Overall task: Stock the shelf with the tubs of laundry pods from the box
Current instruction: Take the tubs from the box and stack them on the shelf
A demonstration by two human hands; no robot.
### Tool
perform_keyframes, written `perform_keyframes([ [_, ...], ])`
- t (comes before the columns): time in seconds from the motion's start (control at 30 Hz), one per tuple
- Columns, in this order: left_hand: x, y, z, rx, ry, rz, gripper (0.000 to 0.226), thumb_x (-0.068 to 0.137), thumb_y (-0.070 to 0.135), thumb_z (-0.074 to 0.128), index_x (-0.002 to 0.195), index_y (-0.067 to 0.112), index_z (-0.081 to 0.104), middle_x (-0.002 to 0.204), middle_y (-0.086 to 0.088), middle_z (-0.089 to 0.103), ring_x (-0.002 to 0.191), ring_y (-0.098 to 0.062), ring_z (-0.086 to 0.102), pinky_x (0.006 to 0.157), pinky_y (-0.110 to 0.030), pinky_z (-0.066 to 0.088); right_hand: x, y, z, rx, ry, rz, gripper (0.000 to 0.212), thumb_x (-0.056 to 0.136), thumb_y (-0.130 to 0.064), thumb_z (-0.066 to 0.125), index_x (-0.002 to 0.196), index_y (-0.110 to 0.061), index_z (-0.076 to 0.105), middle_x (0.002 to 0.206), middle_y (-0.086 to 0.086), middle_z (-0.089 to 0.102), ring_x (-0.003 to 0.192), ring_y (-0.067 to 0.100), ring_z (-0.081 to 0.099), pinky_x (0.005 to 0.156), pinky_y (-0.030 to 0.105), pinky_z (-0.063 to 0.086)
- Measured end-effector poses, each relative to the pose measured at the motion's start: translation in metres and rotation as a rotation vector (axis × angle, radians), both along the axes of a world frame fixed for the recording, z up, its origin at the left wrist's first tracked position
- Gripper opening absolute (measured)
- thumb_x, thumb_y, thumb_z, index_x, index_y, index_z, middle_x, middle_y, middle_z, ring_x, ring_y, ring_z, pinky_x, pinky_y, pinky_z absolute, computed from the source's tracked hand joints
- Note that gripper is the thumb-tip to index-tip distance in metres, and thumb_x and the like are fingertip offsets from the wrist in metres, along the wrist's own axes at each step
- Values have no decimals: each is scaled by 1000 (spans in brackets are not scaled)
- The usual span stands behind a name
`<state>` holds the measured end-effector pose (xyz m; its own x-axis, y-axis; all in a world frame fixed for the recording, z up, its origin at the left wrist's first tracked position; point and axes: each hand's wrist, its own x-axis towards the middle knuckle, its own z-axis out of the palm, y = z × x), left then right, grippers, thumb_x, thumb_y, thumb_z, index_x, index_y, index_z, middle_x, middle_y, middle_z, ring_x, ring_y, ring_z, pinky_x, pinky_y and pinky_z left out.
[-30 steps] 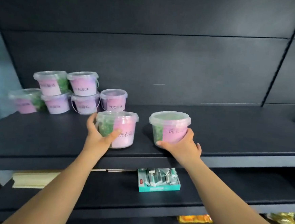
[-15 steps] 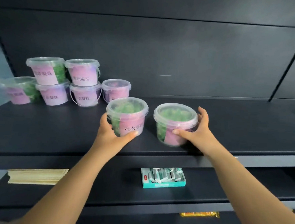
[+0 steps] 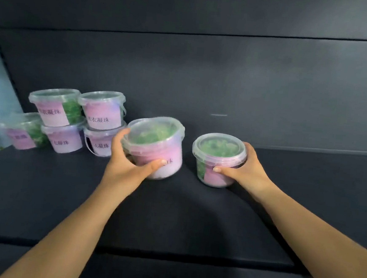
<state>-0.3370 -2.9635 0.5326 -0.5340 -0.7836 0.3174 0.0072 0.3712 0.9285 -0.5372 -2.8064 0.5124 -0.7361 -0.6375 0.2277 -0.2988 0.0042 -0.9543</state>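
Two clear plastic pod tubs: upright tub [image 3: 219,161] gripped in my right hand [image 3: 247,169], tilted tub [image 3: 158,143] in my left hand [image 3: 126,164] could topple the adjacent stack [image 3: 78,119].

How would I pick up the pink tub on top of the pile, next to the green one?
Grip the pink tub round its side just under the lid, coming from the front. It is round and widens upward, so the rim stops slipping. The green-sided tub blocks its left.
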Motion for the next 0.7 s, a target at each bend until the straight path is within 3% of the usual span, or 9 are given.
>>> perform_keyframes([
  [0.07,-12,-16,22,-29,67,51,99,63,17,83,135,40,18,123,15,40,111,-3,47,91,-21,39,-17,-21,8,-27,12,45,85,54,-18,90,123,-24,40,114,-14,56,105,-1,54,87,21,45],
  [0.17,-30,-40,48,-49,86,123,105,70,13,78,143,32,5,127,10,41,109,-3,44,97,-27,39,-33,-57,14,-102,-30,51,86,54,-20,90,123,-23,40,117,-10,56,108,7,55,93,28,45],
  [0.27,-47,-66,54,-44,72,150,105,67,15,80,143,26,8,141,1,41,113,-5,42,96,-24,35,-36,-86,5,-129,-79,18,81,55,-18,88,120,-23,39,115,-7,56,108,11,56,96,32,46],
  [0.37,-62,-86,50,-23,49,133,104,65,17,82,142,21,12,141,-1,42,117,-8,43,104,-30,35,-37,-102,-7,-125,-95,-5,81,55,-16,88,119,-23,39,112,-7,57,107,13,56,96,33,47],
  [0.53,-72,-109,35,-27,62,-30,105,64,7,81,144,22,15,130,13,42,121,-5,43,105,-28,36,-44,-110,-24,-51,-56,26,86,56,-18,89,126,-24,38,116,-8,56,109,12,55,97,31,45],
  [0.63,-71,-121,27,-27,26,-80,116,53,23,86,145,28,15,142,9,40,126,-6,43,108,-35,37,-48,-109,-30,-31,-42,35,88,56,-22,89,126,-28,38,117,-12,56,109,8,55,96,31,45],
  [0.7,-71,-124,23,-9,56,-118,107,64,12,82,145,27,15,143,6,41,126,-6,43,107,-32,37,-48,-110,-30,-37,-40,29,87,57,-21,89,126,-28,37,117,-12,56,108,7,55,95,29,45],
])
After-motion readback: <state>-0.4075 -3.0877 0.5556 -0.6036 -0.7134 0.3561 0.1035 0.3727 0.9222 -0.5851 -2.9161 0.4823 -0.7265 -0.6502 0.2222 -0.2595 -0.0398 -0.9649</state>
